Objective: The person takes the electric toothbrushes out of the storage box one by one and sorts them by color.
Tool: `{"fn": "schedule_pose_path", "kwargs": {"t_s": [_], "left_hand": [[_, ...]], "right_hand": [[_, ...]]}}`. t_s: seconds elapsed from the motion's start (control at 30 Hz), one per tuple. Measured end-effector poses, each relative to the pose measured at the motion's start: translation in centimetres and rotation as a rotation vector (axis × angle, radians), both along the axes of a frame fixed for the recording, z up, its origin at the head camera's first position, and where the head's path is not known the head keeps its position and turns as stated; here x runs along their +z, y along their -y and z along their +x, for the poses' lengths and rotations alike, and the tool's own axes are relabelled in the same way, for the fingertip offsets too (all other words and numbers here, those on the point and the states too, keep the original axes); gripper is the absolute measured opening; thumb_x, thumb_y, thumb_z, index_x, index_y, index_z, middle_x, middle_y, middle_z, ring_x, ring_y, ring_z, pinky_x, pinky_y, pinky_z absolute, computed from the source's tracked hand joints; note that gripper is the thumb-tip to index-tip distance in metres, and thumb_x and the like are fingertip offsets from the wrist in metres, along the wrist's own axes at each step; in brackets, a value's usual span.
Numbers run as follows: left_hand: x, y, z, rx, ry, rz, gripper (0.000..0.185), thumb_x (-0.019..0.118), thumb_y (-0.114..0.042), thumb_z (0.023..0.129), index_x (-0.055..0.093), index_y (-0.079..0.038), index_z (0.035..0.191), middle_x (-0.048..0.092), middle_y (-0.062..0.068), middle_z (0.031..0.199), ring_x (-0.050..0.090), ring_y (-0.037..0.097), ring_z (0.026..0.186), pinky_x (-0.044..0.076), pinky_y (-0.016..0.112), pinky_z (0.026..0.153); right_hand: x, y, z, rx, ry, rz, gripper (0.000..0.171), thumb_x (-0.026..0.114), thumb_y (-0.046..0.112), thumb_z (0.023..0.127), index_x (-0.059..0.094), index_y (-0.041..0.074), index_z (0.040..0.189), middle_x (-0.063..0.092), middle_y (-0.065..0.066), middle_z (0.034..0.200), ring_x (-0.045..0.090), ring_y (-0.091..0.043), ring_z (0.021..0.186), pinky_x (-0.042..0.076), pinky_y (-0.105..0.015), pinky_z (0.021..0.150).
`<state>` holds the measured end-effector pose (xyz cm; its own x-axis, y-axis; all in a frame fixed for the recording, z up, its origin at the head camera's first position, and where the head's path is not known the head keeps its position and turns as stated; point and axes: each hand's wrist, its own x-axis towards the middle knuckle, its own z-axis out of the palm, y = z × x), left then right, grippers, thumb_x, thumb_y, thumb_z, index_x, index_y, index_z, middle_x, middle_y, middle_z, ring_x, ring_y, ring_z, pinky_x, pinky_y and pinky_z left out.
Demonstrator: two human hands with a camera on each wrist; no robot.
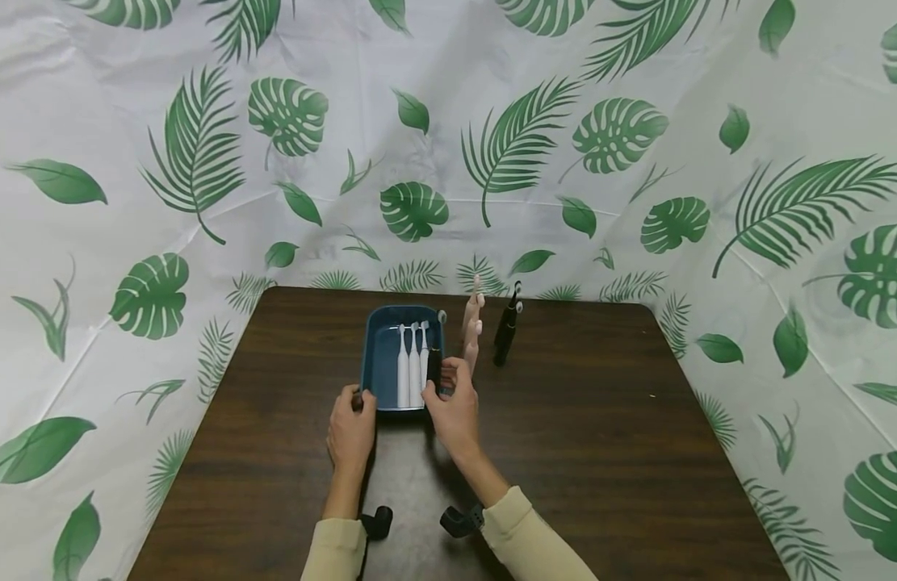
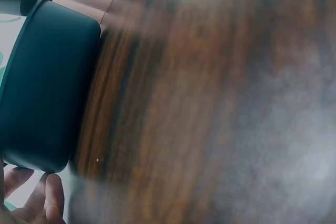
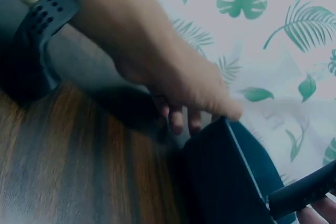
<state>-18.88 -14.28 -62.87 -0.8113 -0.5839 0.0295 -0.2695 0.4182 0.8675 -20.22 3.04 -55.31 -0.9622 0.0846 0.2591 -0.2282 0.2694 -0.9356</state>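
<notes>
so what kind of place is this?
Likely a staged recording setup, not a real bathroom: a dark wooden table ringed by a leaf-print backdrop, with electric toothbrushes in a blue tray that both hands touch.

Tray (image 1: 379,355) on table (image 1: 601,420), three toothbrushes (image 1: 413,367) inside, more toothbrushes (image 1: 492,327) just right, hands at near corners.

dark wooden table (image 1: 601,452), blue tray (image 1: 381,355), pink toothbrushes (image 1: 473,327), black toothbrushes (image 1: 505,331)
</notes>
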Motion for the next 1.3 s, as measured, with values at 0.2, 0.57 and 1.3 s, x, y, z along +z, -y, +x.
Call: {"fn": "schedule_pose_path", "kwargs": {"t_s": [0.2, 0.57, 1.3], "left_hand": [[-0.1, 0.1, 0.0, 0.0, -0.004, -0.004, 0.032, 0.059, -0.043, 0.104, 0.072, -0.021, 0.124, 0.076, 0.006, 0.117, 0.073, 0.037, 0.106, 0.051, 0.061, 0.084], [-0.2, 0.4, -0.1, 0.01, -0.014, -0.009, 0.032, 0.061, -0.042, 0.104, 0.073, -0.022, 0.126, 0.075, 0.004, 0.112, 0.073, 0.037, 0.102, 0.053, 0.061, 0.082], [-0.3, 0.1, -0.3, 0.006, -0.015, -0.006, 0.033, 0.061, -0.042, 0.103, 0.074, -0.021, 0.125, 0.076, 0.005, 0.115, 0.073, 0.035, 0.105, 0.052, 0.061, 0.084]], "right_hand": [[-0.6, -1.2, 0.3, -0.034, -0.028, -0.05, 0.039, 0.072, 0.005, 0.098, 0.056, 0.01, 0.133, 0.072, -0.014, 0.123, 0.072, -0.025, 0.109, 0.063, -0.046, 0.089], [-1.6, -3.1, 0.0, -0.095, -0.047, -0.093, 0.036, 0.072, 0.0, 0.095, 0.058, 0.009, 0.128, 0.074, -0.013, 0.117, 0.073, -0.024, 0.106, 0.062, -0.039, 0.087], [-4.7, -8.7, -2.3, -0.225, -0.047, -0.033, 0.044, 0.068, 0.0, 0.098, 0.06, 0.007, 0.14, 0.07, -0.016, 0.125, 0.07, -0.029, 0.111, 0.061, -0.035, 0.088]]}}
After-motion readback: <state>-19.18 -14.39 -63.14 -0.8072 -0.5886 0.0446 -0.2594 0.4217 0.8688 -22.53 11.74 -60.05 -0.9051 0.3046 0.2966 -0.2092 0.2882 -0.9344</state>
